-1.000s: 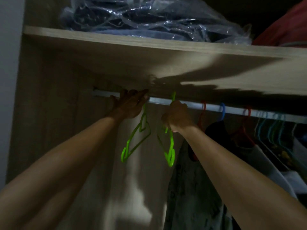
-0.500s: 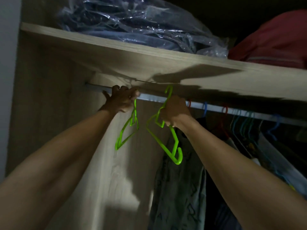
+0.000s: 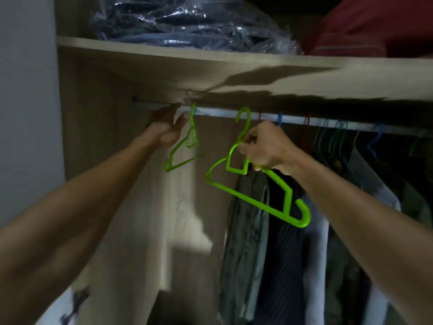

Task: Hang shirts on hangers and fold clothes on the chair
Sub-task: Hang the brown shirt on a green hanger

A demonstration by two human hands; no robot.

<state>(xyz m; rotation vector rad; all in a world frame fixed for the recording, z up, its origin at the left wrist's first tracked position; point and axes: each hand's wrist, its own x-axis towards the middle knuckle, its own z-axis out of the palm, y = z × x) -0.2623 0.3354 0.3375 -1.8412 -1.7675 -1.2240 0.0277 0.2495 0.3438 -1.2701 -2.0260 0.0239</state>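
Fetching hangers from the wardrobe looks like the step in hand, judged from the head view, the only view there is. The right hand [image 3: 264, 146] has its fingers curled round the neck of a bright green hanger [image 3: 255, 191], which is tilted, its hook just below the white rail [image 3: 220, 111] and, as far as the blur allows, clear of it. The left hand [image 3: 167, 127] is spread, fingers relaxed, holding nothing; its fingertips reach up to the rail just beside a second green hanger [image 3: 185, 148] that hangs there by its hook. Whether the hand touches that hanger cannot be told.

Further right on the rail, red and blue hanger hooks carry clothes, among them a greyish-green patterned shirt [image 3: 246, 231] hanging just behind the held hanger. Above the rail runs a wooden shelf [image 3: 164, 64] bearing garments wrapped in clear plastic [image 3: 187, 19] and a red bundle [image 3: 365, 26]. The chair and the clothes waiting on it are out of sight.

The task seems at an early stage: an empty hanger in hand, no shirt on it yet. The next move probably calls for drawing the held hanger out without snagging the patterned shirt, perhaps unhooking the second one with the left hand, then turning towards the chair.
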